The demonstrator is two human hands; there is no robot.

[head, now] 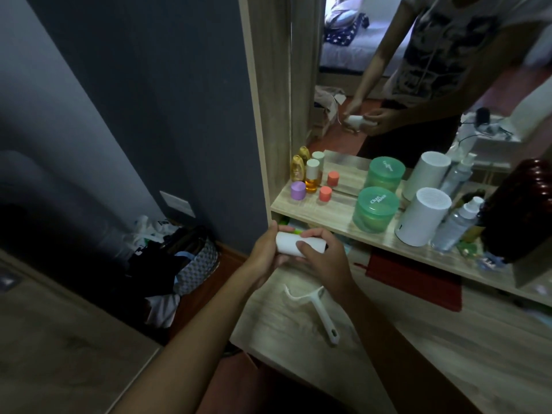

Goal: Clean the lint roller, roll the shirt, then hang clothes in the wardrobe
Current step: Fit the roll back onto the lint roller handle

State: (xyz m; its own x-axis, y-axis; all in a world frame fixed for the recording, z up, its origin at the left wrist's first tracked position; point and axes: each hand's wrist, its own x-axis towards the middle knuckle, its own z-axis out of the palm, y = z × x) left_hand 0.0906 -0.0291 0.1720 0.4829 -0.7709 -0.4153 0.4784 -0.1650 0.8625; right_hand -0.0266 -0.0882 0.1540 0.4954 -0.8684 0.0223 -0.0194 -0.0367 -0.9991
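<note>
White adhesive roll [300, 245], taken off its frame, is held at mid-frame between both hands: the left hand [266, 254] is wrapped around its left end, and the right hand [324, 258] is closed over its right end with the thumb pressed on the paper face, so each grip is occupied by the roll. The bare white handle [316, 309] is left lying on the wooden surface [448, 354] just below the hands, apart from them. By this it is judged that only the first step, cleaning the lint roller, is under way; whether a used sheet is being peeled cannot be told. No shirt laid out for rolling is seen, and no hanging is shown, so both later steps are judged to remain. A heap of clothes [167, 264] is seen at lower left on the floor.
</note>
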